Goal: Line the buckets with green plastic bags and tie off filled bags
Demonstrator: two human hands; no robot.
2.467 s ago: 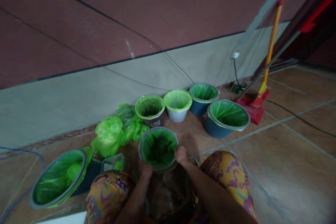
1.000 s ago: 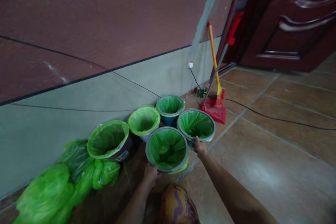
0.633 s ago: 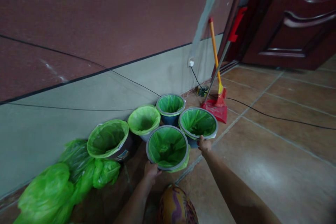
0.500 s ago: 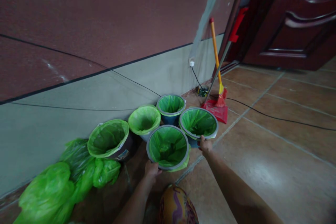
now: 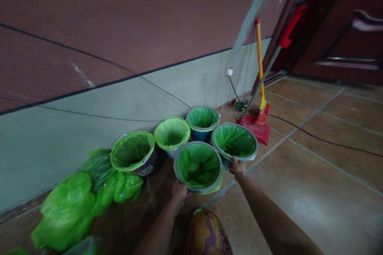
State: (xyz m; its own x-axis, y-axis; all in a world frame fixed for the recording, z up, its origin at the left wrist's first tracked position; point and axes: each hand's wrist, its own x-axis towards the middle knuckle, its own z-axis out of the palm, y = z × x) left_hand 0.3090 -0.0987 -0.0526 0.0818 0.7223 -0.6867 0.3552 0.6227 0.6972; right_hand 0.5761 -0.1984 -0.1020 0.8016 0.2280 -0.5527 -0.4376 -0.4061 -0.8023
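My left hand (image 5: pixel 180 192) is closed on the lower left rim of the front trash bin (image 5: pixel 220 163), which has a grey ring and a green liner bag. With my right hand (image 5: pixel 238 168) I grip the near rim of the right trash bin (image 5: pixel 256 149), lined and ringed the same way. Both bins stand close together on the floor, their rims almost touching. Behind them are a blue lined bin (image 5: pixel 203 134) and a pale lined bin (image 5: pixel 172 133). A dark bin (image 5: pixel 149 165) with a green liner stands further left.
Crumpled green bags (image 5: pixel 66 207) lie on the floor at the left. A red dustpan (image 5: pixel 259 130) and a yellow-handled broom (image 5: pixel 259 55) lean by the doorway. A black cable (image 5: pixel 317 134) crosses the tiled floor (image 5: pixel 299 191) from a small tin (image 5: pixel 240 105).
The view has turned a little to the left, so everything sits further right. Both hands stay on the same bin rims, and the bins keep their arrangement.
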